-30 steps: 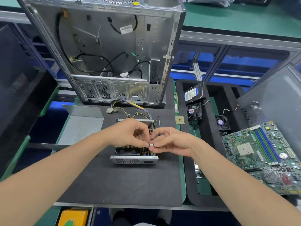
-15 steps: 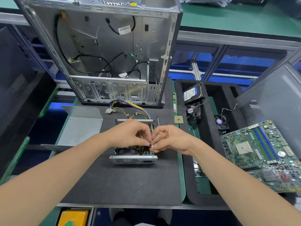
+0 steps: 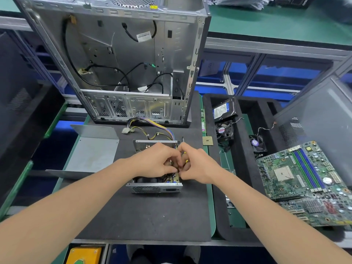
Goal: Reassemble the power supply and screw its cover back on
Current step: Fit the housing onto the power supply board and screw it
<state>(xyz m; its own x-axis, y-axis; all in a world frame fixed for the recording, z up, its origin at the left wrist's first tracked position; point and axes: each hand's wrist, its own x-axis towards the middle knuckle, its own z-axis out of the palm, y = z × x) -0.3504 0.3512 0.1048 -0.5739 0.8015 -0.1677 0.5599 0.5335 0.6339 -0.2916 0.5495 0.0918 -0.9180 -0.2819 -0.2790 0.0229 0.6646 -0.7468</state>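
My left hand (image 3: 158, 161) and right hand (image 3: 198, 165) touch, fingers curled, pinching wires (image 3: 186, 161). The open power supply (image 3: 152, 188) sits right under them, its long side running away from me, mesh end nearest me.

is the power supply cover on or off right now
Off. The power supply has an open top with parts showing; a bent grey sheet, likely the cover, lies apart on its left.

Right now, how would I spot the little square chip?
Find the big open metal computer case standing at the back. Just off its right near corner, between the black mat and the black foam tray, lies the chip. It is small, square and gold-brown; the green stick behind it is long and thin.
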